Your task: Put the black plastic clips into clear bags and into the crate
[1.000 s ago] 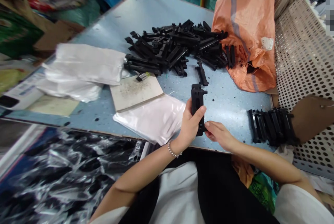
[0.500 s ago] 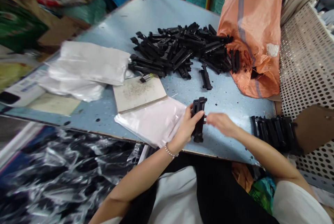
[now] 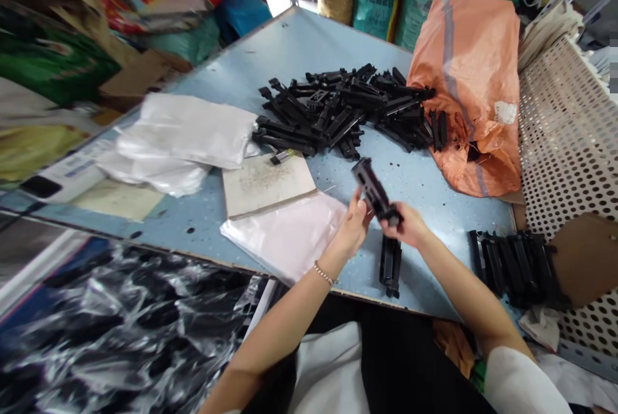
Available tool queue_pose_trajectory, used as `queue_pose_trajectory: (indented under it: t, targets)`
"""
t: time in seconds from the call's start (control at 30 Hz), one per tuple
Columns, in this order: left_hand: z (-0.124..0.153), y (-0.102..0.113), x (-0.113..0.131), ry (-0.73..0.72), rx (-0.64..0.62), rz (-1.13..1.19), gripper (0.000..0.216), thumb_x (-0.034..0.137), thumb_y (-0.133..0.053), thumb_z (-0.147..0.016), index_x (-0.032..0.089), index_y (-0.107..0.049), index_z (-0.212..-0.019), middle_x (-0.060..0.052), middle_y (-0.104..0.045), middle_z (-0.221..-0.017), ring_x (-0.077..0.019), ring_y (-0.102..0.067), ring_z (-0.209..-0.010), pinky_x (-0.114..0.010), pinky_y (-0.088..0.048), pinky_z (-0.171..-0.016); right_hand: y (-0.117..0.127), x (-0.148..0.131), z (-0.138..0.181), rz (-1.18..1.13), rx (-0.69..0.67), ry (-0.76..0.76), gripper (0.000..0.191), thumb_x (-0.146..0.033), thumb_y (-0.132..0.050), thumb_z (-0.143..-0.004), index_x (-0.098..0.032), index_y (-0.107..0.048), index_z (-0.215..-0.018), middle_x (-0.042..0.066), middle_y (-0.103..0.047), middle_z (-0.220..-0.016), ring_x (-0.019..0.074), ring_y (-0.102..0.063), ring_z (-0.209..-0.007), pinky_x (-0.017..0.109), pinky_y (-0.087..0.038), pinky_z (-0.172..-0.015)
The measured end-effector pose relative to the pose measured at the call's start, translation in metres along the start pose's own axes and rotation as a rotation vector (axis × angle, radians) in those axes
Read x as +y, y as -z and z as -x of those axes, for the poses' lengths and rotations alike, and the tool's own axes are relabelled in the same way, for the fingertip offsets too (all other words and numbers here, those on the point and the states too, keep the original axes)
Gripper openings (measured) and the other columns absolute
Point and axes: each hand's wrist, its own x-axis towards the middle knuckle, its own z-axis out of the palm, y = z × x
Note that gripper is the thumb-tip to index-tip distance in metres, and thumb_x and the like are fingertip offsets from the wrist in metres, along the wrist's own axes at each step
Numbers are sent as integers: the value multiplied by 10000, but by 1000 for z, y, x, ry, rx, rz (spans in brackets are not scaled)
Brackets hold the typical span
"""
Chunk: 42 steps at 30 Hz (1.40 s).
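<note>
A person seated at a pale blue desk [image 3: 290,47] holds a long black plastic part [image 3: 374,192] tilted above the desk at the centre of the frame. The right hand [image 3: 408,227] has its grip closed around the part's lower end, while the left hand [image 3: 355,227], a bead bracelet [image 3: 323,273] at the wrist, touches the part's side with its fingers; how tightly that grip closes cannot be told. Just below the hands, a second black part [image 3: 390,266] lies flat near the desk's front edge. A loose pile of similar black parts [image 3: 345,111] spreads across the upper middle of the frame, touching an orange woven sack [image 3: 466,73] at upper right. A neat row of black parts [image 3: 516,266] stands at the right edge. White plastic bags [image 3: 284,234] lie left of the hands, beside a worn board [image 3: 265,182], with more white bags [image 3: 183,134] farther left.
</note>
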Motion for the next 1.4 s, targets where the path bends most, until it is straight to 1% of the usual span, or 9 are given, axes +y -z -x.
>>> queue_pose_trajectory:
  t: [0.1,0.33,0.53,0.73,0.87,0.97,1.07,1.23,1.4]
  targets:
    - [7,-13,27,91,-84,195,706,539,-810,-774,201,-578,-1349,-40,-699,-965,-169,-677,-827,-288,-562,-743,-1,10,51,-10,-88,218,432,-457,-284,-1055,-211,-571,-843,29,-654,-711,156,-600,-617,291,-510,-610]
    - [54,-33,28,302,-195,-20,552,520,-856,-700,162,-611,-1042,37,-606,-668,-100,-548,-516,-226,-451,-502,33,-6,57,399,472,631,534,-682,-357,-996,-223,-593,-861,88,-640,-847,232,-572,-823,381,-473,-772]
    - [56,-36,27,218,-55,-112,562,524,-843,-711,162,-609,-1072,48,-585,-655,-96,-531,-518,-218,-422,-498,13,-10,59,-59,191,343,624,-704,-219,-1020,-224,-514,-753,-17,-481,-612,143,-457,-559,284,-394,-557]
    - [56,-30,42,324,-10,24,583,503,-845,-704,125,-642,-1099,21,-618,-741,-91,-559,-598,-218,-452,-579,-20,11,99,544,167,814,556,-691,-436,-981,-195,-639,-835,85,-662,-815,206,-560,-744,335,-396,-665]
    - [55,-24,33,268,51,-18,552,499,-820,-747,173,-568,-1115,12,-637,-817,-106,-578,-593,-243,-477,-575,-25,16,102,593,47,745,517,-579,-359,-1049,-213,-629,-803,81,-675,-793,200,-574,-716,327,-395,-662]
    - [51,-8,19,171,186,-74,540,431,-809,-769,230,-494,-1159,12,-643,-910,-151,-653,-700,-300,-547,-673,-10,4,72,451,-87,580,527,-546,-271,-1076,-230,-627,-850,41,-684,-813,180,-593,-721,302,-418,-679]
    - [52,7,-4,132,156,-282,367,398,-684,-866,204,-549,-1146,-56,-674,-1041,-245,-680,-1014,-435,-547,-951,3,-21,5,399,73,424,487,-481,-250,-1090,-221,-626,-922,53,-693,-912,199,-630,-850,311,-459,-792]
    - [65,15,-50,-173,31,-883,536,322,-504,-970,157,-429,-1474,-205,-352,-1607,-332,-284,-1536,-581,-229,-1261,-8,-62,-126,455,275,165,322,-284,-470,-1035,-129,-544,-1307,212,-559,-1417,334,-530,-1293,426,-403,-1044]
    - [69,25,-56,-270,-34,-1031,538,288,-427,-1008,124,-397,-1519,-231,-332,-1623,-330,-254,-1557,-592,-220,-1267,-7,-66,-168,284,144,86,179,-262,-512,-1014,-126,-629,-1017,192,-689,-1143,290,-632,-1115,384,-456,-965]
